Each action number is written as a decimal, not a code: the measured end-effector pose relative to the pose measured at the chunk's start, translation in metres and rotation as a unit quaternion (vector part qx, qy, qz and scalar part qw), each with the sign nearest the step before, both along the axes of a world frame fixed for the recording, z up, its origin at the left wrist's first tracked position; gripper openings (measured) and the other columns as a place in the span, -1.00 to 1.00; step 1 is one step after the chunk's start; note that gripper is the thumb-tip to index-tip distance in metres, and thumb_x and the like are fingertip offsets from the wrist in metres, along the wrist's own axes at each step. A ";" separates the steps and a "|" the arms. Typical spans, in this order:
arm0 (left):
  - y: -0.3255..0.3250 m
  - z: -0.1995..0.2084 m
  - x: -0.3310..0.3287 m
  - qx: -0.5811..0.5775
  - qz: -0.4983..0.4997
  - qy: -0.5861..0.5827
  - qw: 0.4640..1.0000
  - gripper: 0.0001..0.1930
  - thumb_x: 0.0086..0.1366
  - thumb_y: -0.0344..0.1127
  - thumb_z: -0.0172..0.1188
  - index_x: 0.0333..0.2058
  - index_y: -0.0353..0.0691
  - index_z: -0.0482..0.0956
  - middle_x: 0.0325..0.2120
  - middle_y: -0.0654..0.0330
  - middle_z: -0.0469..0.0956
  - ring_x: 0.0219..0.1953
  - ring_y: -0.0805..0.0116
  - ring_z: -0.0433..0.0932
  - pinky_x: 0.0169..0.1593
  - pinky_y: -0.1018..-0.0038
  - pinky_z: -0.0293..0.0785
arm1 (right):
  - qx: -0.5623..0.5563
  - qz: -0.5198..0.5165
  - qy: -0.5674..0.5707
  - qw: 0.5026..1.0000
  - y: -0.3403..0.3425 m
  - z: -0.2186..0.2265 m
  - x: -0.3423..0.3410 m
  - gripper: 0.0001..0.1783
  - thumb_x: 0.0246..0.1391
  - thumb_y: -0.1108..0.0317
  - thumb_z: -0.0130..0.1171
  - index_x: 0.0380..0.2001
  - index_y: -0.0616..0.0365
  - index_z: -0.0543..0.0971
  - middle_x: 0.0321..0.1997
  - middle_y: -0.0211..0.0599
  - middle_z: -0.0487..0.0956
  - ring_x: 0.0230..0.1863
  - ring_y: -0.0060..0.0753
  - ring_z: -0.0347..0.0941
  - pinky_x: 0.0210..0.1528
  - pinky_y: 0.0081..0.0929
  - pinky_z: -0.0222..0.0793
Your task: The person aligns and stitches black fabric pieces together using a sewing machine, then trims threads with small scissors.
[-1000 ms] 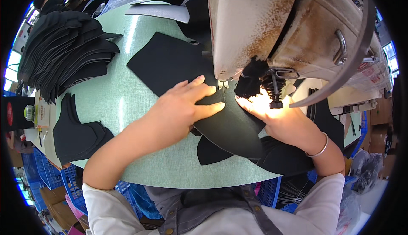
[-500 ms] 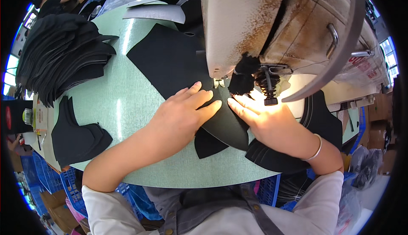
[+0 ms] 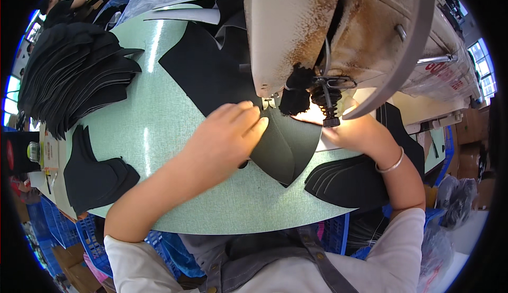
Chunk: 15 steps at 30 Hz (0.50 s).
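A large black fabric panel (image 3: 206,76) lies under the presser foot (image 3: 269,103) of a sewing machine (image 3: 296,33). Toward me, dark grey-green fabric pieces (image 3: 296,147) overlap and come to a point. My left hand (image 3: 230,131) is closed on the fabric just left of the presser foot, fingers bent and close together. Its thumb is hidden. My right hand (image 3: 354,131) is beside the right edge of the grey-green fabric, behind the spring tension knob (image 3: 330,107). The machine parts and lamp glare hide its fingers.
A tall stack of black cut pieces (image 3: 74,76) stands at the far left, with a smaller stack (image 3: 100,176) nearer me. More layered black pieces (image 3: 349,182) lie at the right. Blue baskets (image 3: 336,235) sit below the table's curved edge (image 3: 254,229). Another person (image 3: 61,7) is at the upper left.
My right hand has moved right, away from the presser foot, and the grey-green fabric has spread out to the right. My left hand's fingers have drawn closer together. The view has shifted slightly.
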<state>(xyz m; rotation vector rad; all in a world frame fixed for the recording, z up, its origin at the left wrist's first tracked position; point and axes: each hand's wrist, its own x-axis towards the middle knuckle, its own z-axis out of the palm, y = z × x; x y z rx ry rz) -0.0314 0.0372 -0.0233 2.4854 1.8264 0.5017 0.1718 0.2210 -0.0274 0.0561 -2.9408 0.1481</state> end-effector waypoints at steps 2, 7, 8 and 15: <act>-0.003 -0.001 0.010 0.028 0.000 0.035 0.999 -0.56 -0.02 -0.47 0.24 -0.07 -0.34 0.53 -0.10 0.07 0.48 0.09 0.10 0.43 0.09 0.26 0.46 | 0.035 -0.018 0.037 0.999 -0.021 -0.001 0.001 -0.79 -0.21 0.41 0.19 -0.39 0.14 0.58 -0.57 -0.32 0.49 -0.56 -0.28 0.40 -0.46 -0.33 0.30; -0.004 -0.003 -0.005 -0.013 0.003 -0.081 0.997 -0.58 -0.02 -0.48 0.21 -0.09 -0.33 0.54 -0.11 0.09 0.51 0.06 0.11 0.48 0.06 0.35 0.49 | 0.049 -0.033 -0.010 0.998 -0.048 -0.004 0.000 -0.50 -0.18 0.46 0.16 -0.04 0.18 0.56 -0.20 -0.31 0.51 -0.25 -0.37 0.51 -0.31 -0.40 0.42; -0.003 -0.003 -0.012 -0.023 -0.006 -0.096 0.995 -0.59 -0.01 -0.51 0.19 -0.09 -0.32 0.55 -0.11 0.11 0.52 0.04 0.13 0.50 0.04 0.37 0.50 | 0.036 -0.030 -0.033 0.998 -0.046 -0.004 -0.001 -0.47 -0.20 0.48 0.16 -0.01 0.17 0.56 -0.09 -0.28 0.52 -0.18 -0.34 0.52 -0.26 -0.38 0.46; 0.004 -0.006 -0.027 -0.008 -0.021 -0.083 0.996 -0.59 0.00 -0.62 0.12 -0.10 -0.26 0.58 -0.11 0.18 0.54 0.01 0.18 0.53 -0.03 0.38 0.55 | 0.097 -0.009 -0.018 0.995 -0.019 -0.012 -0.001 -0.56 -0.10 0.40 0.19 -0.05 0.03 0.49 -0.29 -0.35 0.51 -0.41 -0.33 0.48 -0.47 -0.39 0.39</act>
